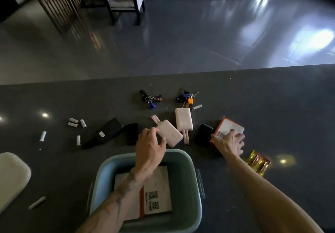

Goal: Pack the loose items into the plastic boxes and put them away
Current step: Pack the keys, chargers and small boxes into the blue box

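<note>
- A teal plastic box point(192, 162) is seen at 6 o'clock on the dark table point(272, 96), nearest to the person, with a flat white and orange package point(159, 192) already lying inside it.
- The left hand point(150, 145) is stretched over the far rim of the box toward 12 o'clock. Its fingers are half open and are laid against the near end of a pink power bank point(169, 135); a closed grasp is not yet seen.
- This pink power bank lies just beyond the box rim, with its long axis running from about 10 o'clock to 4 o'clock, so the left hand is clearly the nearer one to it.
- A second pink power bank point(183, 119) is placed just behind it, with its long axis toward 12 o'clock.
- The right hand point(229, 142) is spread open at about 2 o'clock from the box and is resting on the near edge of an orange and white carton point(228, 126); whether the carton is gripped cannot be told.
- A black pouch point(204, 134) lies between the two hands, and another black case point(132, 133) is just left of the left hand.
- It is judged that both items need to be drawn back toward 6 o'clock, a short way, to be dropped into the box.
- Small white batteries point(78, 123) remain scattered at 9 o'clock, and two key bunches point(151, 99) at 12 o'clock.
</note>
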The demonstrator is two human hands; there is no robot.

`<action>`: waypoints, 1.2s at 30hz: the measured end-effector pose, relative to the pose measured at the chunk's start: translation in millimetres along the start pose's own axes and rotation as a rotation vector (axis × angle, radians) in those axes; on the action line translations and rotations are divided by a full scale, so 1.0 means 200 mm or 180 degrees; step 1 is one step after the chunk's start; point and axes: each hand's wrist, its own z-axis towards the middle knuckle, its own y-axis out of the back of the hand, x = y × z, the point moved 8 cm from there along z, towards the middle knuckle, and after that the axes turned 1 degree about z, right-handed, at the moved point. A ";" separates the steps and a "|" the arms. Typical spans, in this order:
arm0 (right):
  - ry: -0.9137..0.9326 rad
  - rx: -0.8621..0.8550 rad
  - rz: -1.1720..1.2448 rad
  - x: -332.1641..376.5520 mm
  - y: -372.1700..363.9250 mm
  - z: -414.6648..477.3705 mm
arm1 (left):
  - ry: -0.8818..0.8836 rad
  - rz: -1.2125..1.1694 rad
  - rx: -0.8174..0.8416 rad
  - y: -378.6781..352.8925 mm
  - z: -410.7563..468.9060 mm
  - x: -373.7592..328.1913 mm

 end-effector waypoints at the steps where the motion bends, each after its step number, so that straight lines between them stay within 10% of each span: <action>1: 0.0012 -0.0044 -0.0049 0.01 -0.02 0.03 | 0.0121 -0.0010 0.0081 -0.04 0.05 0.00; 10: 0.0106 -0.0397 0.0026 -0.02 -0.02 0.08 | 0.1708 0.0006 0.0746 -0.39 0.38 0.15; 19: 0.0679 -0.0604 0.0239 0.07 0.04 -0.11 | 0.1995 0.0005 0.0475 -0.58 0.50 0.10; 36: 0.1570 -0.0571 0.0514 0.43 0.11 -0.97 | 0.0499 -0.0818 -0.0156 0.22 0.38 0.04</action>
